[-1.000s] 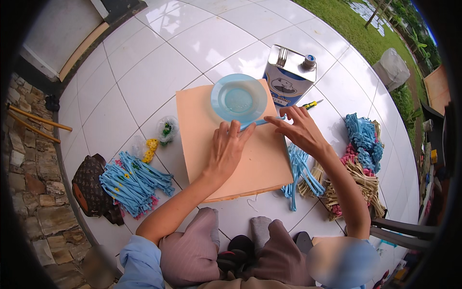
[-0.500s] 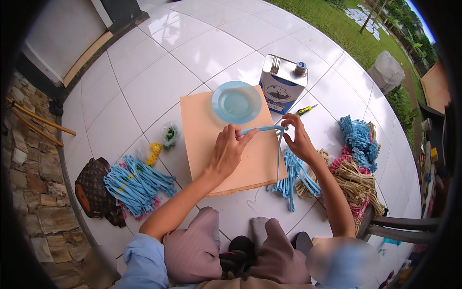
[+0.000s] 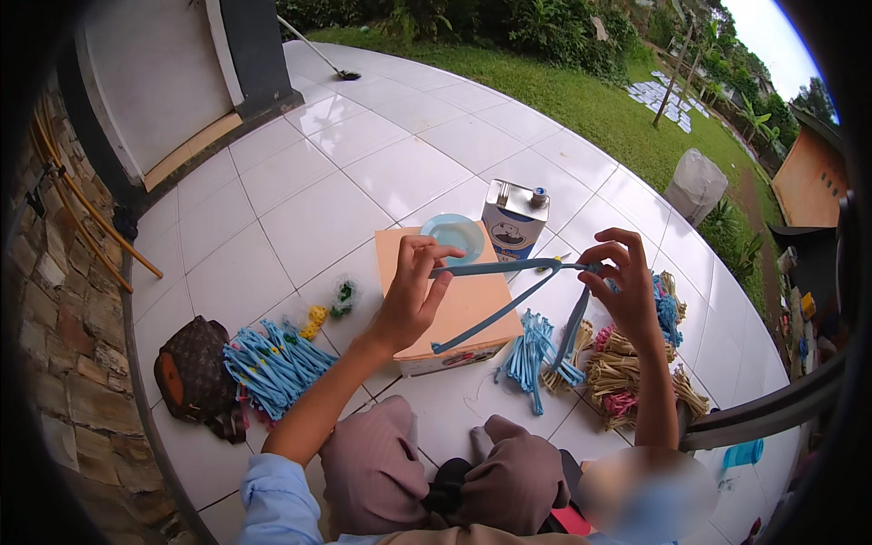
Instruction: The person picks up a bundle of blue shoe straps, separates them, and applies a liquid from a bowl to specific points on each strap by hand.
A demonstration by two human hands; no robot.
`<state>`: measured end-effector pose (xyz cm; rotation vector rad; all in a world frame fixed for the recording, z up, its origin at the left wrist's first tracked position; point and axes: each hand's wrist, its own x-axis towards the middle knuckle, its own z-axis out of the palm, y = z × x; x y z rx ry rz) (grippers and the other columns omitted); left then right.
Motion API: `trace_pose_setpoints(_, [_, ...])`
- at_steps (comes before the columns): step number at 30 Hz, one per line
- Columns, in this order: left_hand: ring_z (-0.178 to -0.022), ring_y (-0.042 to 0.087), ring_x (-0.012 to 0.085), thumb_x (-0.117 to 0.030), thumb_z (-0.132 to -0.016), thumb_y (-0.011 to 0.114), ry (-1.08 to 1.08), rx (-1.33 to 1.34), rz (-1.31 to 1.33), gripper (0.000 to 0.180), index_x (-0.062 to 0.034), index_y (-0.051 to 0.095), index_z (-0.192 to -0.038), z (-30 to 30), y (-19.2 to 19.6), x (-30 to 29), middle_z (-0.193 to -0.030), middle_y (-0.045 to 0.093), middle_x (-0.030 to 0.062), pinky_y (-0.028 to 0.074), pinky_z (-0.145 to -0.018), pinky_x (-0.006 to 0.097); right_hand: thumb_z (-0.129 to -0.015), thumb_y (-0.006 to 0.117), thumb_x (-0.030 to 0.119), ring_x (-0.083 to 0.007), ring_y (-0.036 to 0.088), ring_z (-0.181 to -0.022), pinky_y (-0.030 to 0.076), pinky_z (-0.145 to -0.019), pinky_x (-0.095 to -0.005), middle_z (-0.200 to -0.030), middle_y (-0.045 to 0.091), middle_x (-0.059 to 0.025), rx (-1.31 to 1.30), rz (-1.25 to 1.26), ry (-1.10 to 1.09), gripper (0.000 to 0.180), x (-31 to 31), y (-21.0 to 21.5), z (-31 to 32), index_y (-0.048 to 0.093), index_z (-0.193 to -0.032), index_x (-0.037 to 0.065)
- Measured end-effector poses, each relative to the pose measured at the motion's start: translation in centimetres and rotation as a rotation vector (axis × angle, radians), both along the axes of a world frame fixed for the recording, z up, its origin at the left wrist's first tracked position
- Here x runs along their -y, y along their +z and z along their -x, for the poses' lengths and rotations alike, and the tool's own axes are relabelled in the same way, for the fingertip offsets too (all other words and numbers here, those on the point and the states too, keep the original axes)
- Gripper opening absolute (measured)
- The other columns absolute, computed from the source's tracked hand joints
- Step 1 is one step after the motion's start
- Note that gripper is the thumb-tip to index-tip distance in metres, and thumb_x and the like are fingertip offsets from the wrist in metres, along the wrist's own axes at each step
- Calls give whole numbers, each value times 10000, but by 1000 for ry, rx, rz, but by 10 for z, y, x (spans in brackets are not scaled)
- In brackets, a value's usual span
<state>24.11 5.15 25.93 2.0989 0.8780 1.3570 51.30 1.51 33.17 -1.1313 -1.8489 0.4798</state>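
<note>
While both hands are raised above the floor, a long blue strip point(image 3: 509, 268) is stretched level between them, apparently so that it stays taut and clear of the clutter below. Left hand point(image 3: 409, 295): thumb and fingertips point(image 3: 434, 247) pinched shut on the strip's left end, just over the far part of the board. Right hand point(image 3: 622, 286): fingers point(image 3: 595, 268) curled and closed on the strip's right end, where two further blue lengths branch off, one slanting down and left to end over the near edge of the board, the other hanging steeply toward the bundle on the floor. The strip thus lies between the two sets of fingertips, gripped at each end and unsupported in the middle.

Flat orange board point(image 3: 472, 309): lies on the white tiled floor point(image 3: 300, 209) directly ahead of the folded knees, probably as a work surface within easy reach. A pale blue bowl point(image 3: 454, 234) sits at its far edge, with a rectangular metal can point(image 3: 513, 225) just beside it to the right. Loose blue strips point(image 3: 272, 363) lie piled to the near left, next to a brown bag point(image 3: 193, 372); another blue bundle point(image 3: 536, 359) lies just right of the board, and tan and pink bundles point(image 3: 627, 381) lie farther right, below the right hand. Stock seems sorted by colour on either side of the board.
</note>
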Motion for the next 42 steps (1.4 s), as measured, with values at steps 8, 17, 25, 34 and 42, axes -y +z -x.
trace_pose_setpoints(8, [-1348,212,320,-709,-572,671,-237,-33,182,1243,-84,29,-1433,50,38,24,-1427,252,194,141,-1107,458,-751,650,-80,-142,611,-847,527,-711,-251,-874,592,-80,-310,-72,291,515,-1,44,108,374,-1174,21])
trace_pose_setpoints(17, [-749,582,125,-261,-885,572,-49,607,724,526,-94,340,-1326,101,-46,30,-853,533,18,486,-769,302,-838,539,1,-225,476,-1091,434,-888,-340,-1216,427,-178,-618,127,361,583,-51,-55,245,236,-1335,41])
trace_pose_setpoints(25, [-804,561,102,-233,-925,462,593,675,1182,358,-109,443,-1259,139,-248,46,-928,552,11,473,-705,260,-855,479,-1,-312,390,-1200,346,-986,-405,-1340,303,-204,-226,699,244,655,43,-297,293,99,-1383,75])
trace_pose_setpoints(34, [-1252,360,212,-301,-955,357,396,605,1274,545,-46,212,-1414,121,-350,25,-1354,385,158,274,-1021,287,-823,377,-68,-337,373,-1255,319,-1017,-374,-1398,218,-274,-198,1117,-7,663,3,-390,296,50,-1394,12])
trace_pose_setpoints(42, [-1323,265,262,-274,-959,390,568,335,767,555,6,203,-1400,133,-279,38,-1413,291,187,234,-1060,323,-739,434,-108,-388,105,-1353,102,-1113,-416,-1417,123,-310,67,824,373,714,13,-322,286,93,-1366,-96])
